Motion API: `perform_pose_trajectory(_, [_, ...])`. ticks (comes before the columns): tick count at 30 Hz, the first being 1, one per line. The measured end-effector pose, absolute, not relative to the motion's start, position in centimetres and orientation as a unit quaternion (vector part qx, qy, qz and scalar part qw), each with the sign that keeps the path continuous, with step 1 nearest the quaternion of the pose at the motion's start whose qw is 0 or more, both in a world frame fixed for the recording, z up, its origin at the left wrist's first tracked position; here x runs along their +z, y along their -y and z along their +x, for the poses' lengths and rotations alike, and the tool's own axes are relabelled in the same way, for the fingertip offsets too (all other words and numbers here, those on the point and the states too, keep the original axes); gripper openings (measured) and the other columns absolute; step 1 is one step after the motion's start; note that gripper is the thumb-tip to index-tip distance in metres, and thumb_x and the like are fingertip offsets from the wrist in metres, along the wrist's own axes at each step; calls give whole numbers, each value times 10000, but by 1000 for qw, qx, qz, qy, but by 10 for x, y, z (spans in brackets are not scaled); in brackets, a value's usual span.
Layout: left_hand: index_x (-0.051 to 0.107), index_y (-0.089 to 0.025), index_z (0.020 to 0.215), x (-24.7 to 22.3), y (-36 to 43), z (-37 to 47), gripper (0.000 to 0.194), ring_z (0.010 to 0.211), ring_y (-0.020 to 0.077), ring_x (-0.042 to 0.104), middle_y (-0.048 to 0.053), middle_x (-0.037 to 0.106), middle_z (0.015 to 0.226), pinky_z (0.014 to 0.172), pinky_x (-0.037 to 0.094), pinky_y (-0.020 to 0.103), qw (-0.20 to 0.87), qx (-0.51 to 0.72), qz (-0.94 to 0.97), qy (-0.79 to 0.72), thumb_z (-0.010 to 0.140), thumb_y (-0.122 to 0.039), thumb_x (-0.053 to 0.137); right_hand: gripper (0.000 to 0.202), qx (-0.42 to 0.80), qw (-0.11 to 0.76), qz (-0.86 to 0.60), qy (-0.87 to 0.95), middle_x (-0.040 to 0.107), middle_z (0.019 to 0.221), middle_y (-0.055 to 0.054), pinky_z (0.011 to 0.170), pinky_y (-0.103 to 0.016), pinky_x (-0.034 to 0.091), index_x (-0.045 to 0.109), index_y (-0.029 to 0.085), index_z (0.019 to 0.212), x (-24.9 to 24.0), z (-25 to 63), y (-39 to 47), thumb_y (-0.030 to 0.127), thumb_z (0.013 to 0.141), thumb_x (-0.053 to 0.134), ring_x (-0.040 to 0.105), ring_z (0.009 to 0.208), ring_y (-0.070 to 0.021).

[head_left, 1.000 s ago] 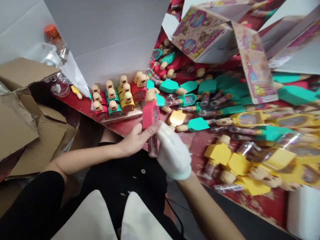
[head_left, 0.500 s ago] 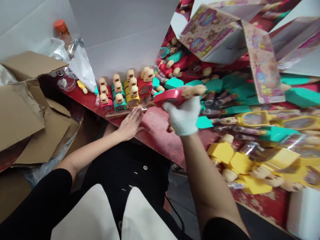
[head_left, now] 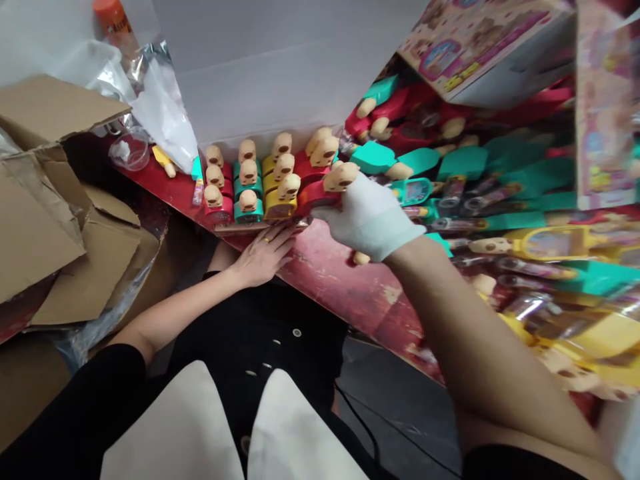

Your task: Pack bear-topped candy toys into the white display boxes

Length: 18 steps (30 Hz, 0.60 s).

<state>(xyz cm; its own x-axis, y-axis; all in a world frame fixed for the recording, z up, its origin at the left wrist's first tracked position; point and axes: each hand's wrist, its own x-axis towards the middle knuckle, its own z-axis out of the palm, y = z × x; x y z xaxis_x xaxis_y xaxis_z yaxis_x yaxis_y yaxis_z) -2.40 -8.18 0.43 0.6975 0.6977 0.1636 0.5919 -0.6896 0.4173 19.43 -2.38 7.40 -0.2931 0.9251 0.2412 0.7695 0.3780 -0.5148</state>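
A display box with a tall white lid holds bear-headed toys in rows: red, green and yellow. At the row's right end, my gloved right hand grips a red bear-headed toy by its head end, upright in front of other red ones. My bare left hand, with a ring, lies with fingers stretched along the box's low front edge. The glove hides part of the held toy.
Loose green toys and yellow toys are heaped on the red table to the right, below printed boxes. Opened brown cartons stand at left. An orange-capped bottle and plastic wrapping lie behind.
My right hand has brought the red toy leftward and turned it upright into the right end of the box. The left hand stays at the front edge, and the view has shifted slightly.
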Motion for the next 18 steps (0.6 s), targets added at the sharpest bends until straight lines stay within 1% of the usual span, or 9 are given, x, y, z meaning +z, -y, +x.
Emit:
perform_pose_trajectory(5, [523,-115,1446,5,84,-24,435,1551,285,354,168,495,1568,1290,325,521,159,184,902,-358,1050,-273,437,314,137,227,-582,769,628,1050,-121,820,-459,574,608,181,1052,61,175,38,372,820,700,628,918,-286])
perform_pose_trajectory(7, [518,-124,1436,11,93,-30,415,1520,278,409,175,524,1535,1262,382,497,132,224,905,-336,1045,-243,448,449,139,287,-574,754,619,1125,-138,872,-474,579,609,169,1152,66,175,43,471,832,700,639,1011,-305])
perform_pose_trajectory(9, [494,-176,1444,21,102,-41,418,1476,254,470,159,550,1494,1227,436,453,87,312,883,-341,1030,-238,498,715,135,396,-552,721,561,1316,-175,1016,-516,538,538,157,1352,70,177,44,592,811,711,590,1215,-332])
perform_pose_trajectory(11, [412,-226,1490,34,105,-55,576,1472,275,463,168,504,1504,1217,440,471,0,453,797,-400,971,-330,640,978,176,499,-512,676,402,1539,-187,1182,-543,412,381,176,1524,70,176,37,702,768,708,439,1434,-335])
perform_pose_trajectory(12, [342,-231,1527,41,100,-61,759,1497,310,422,191,450,1532,1227,419,507,-44,513,737,-438,904,-411,735,1038,223,530,-489,656,328,1608,-170,1244,-539,331,328,197,1559,69,173,29,752,758,683,351,1509,-321])
perform_pose_trajectory(14, [204,-206,1583,54,83,-73,1136,1544,386,323,247,342,1585,1248,365,575,-86,572,652,-490,733,-575,860,1031,328,554,-452,618,265,1666,-131,1310,-507,190,318,222,1566,63,163,11,836,779,573,221,1583,-282])
perform_pose_trajectory(15, [170,-194,1594,60,71,-78,1234,1552,403,304,260,323,1599,1254,353,583,-76,571,645,-502,680,-630,874,1009,367,555,-446,599,268,1671,-123,1322,-491,146,337,223,1556,60,157,3,861,794,514,194,1594,-268])
perform_pose_trajectory(16, [169,-193,1598,65,59,-81,1256,1549,402,317,257,337,1600,1257,351,576,-53,558,653,-509,664,-659,868,990,388,554,-448,584,292,1663,-125,1325,-486,126,363,219,1540,57,151,-5,871,804,478,200,1592,-264])
perform_pose_trajectory(18, [232,-210,1586,70,42,-85,1162,1517,374,396,230,409,1581,1256,366,555,-16,542,666,-512,702,-660,838,944,390,557,-456,574,384,1610,-142,1310,-519,175,417,215,1501,56,141,-14,859,814,477,302,1550,-280])
